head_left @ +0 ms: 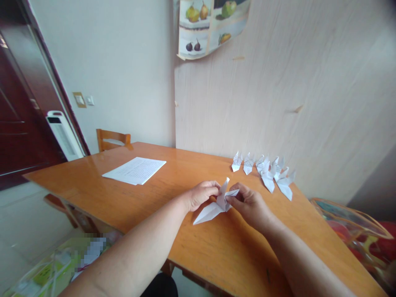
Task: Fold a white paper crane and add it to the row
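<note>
Near the table's (130, 206) front edge, left hand (200, 194) and right hand (250, 205) both pinch a white paper crane (216, 205) (half folded, one long wing lying on the wood).

Folded paper figure (210, 210): plain white. Row of folded figures (267, 180): same white. Table (148, 202): glossy orange-brown wood. Stacked sheets (135, 170): white with fine grey print lines. Wall panel (278, 90): pale beige wood grain. Door (15, 123): dark maroon. Poster (210, 24): green, yellow, purple fruit
</note>
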The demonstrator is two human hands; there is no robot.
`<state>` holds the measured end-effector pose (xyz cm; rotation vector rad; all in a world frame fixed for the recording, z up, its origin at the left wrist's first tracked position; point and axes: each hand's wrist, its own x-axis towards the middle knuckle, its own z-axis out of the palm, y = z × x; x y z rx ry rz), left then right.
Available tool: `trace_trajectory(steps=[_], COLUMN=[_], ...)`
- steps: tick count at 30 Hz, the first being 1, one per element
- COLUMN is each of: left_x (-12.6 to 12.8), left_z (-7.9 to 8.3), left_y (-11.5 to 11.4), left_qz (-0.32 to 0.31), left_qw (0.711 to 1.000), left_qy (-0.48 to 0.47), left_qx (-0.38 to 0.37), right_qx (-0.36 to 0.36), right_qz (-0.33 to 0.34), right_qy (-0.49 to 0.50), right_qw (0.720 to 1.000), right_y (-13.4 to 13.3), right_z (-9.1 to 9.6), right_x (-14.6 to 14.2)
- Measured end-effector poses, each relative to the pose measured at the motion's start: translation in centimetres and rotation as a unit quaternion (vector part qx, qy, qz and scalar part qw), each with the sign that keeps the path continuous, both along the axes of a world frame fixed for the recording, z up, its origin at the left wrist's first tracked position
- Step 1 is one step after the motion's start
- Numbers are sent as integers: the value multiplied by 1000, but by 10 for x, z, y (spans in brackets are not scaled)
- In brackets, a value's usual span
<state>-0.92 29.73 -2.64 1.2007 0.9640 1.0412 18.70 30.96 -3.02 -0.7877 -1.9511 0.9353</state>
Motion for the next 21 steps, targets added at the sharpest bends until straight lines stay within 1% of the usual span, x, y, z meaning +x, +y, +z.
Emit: trace_trajectory(steps=[3,5,9,18,21], left_x=[0,1,1,0,-1], left_z=[0,0,0,-3,-5], left_y=[0,0,0,2,3], left_qz=[7,11,18,28,38], left_qw=[1000,1000,1000,999,999], left_qy=[-3,-4,-7,-20,-29], left_qx=[1,3,2,-8,-7], right_qx=[38,57,77,84,103], right_qz=[-48,-64,-67,-80,-79], right_qy=[-41,-60,-70,-64,-66], right_qw=[997,995,992,991,989], right_y=[-1,-1,-1,-3,-2], right_z=[2,3,3,5,6], right_x=[1,1,2,1,2])
